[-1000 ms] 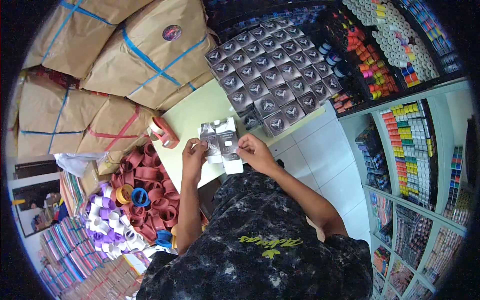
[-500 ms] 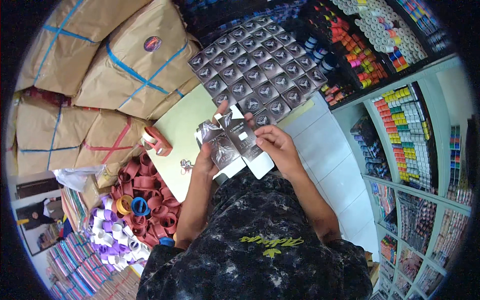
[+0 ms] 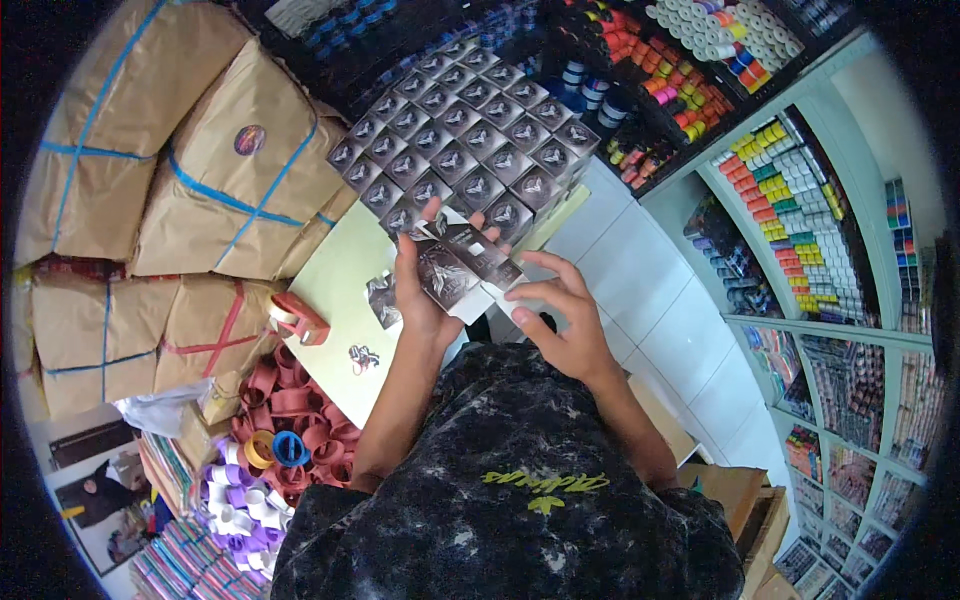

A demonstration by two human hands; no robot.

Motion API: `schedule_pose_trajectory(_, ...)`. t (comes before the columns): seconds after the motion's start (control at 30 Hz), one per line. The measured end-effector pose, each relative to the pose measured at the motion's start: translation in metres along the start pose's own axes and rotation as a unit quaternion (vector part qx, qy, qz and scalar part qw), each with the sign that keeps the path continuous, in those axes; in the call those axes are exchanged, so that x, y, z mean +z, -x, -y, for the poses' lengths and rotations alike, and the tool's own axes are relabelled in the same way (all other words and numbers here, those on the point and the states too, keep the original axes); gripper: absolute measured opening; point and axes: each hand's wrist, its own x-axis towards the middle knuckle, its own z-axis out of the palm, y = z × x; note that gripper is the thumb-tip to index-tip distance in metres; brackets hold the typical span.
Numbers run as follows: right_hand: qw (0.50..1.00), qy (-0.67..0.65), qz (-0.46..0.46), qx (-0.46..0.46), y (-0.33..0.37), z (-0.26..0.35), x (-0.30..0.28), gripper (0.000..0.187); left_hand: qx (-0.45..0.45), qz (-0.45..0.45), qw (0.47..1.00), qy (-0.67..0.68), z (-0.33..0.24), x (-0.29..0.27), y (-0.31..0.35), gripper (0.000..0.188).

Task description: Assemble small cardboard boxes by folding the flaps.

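Observation:
My left hand [image 3: 422,305] holds a small dark printed carton [image 3: 450,278] from below and from its left side, with fingertips showing past its far edge. Pale flaps stick out at the carton's near right end. Beside that end is my right hand [image 3: 568,325], its fingers spread and the index fingertip and thumb at the pale flap; whether they press on it is hard to tell. Left of my left wrist, another dark carton piece [image 3: 382,300] lies partly hidden on the table. Just beyond my hands stands a block of matching cartons [image 3: 440,130] in rows.
A red tape dispenser [image 3: 300,318] and a bunch of keys [image 3: 362,358] are on the pale yellow table [image 3: 335,265]. Brown wrapped parcels [image 3: 225,170] pile up at left, above reddish rings [image 3: 290,395]. Shelves of coloured rolls [image 3: 790,230] line the right; a cardboard box [image 3: 725,490] sits near my right elbow.
The carton's two panels, spread apart earlier, now sit closer together. My right hand has let go of the panel's side and its fingers have spread near the end flap. The view has shifted.

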Motion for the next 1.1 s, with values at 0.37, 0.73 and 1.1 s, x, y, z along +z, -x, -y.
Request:
schedule_pose_trajectory(0.37,0.994,0.090,-0.010,-0.068,0.007,0.002,-0.017,0.042,0.006,0.016,0.991,-0.130,0.027,0.010,-0.012,0.078)
schedule_pose_trajectory(0.73,0.949,-0.276,-0.129,0.080,0.007,-0.016,-0.009,0.032,0.070,0.030,0.916,-0.394,0.034,0.035,0.000,0.111)
schedule_pose_trajectory(1.1,0.938,-0.306,-0.107,0.123,0.008,-0.028,-0.025,0.038,-0.130,0.064,0.902,-0.407,0.027,0.014,0.002,0.057)
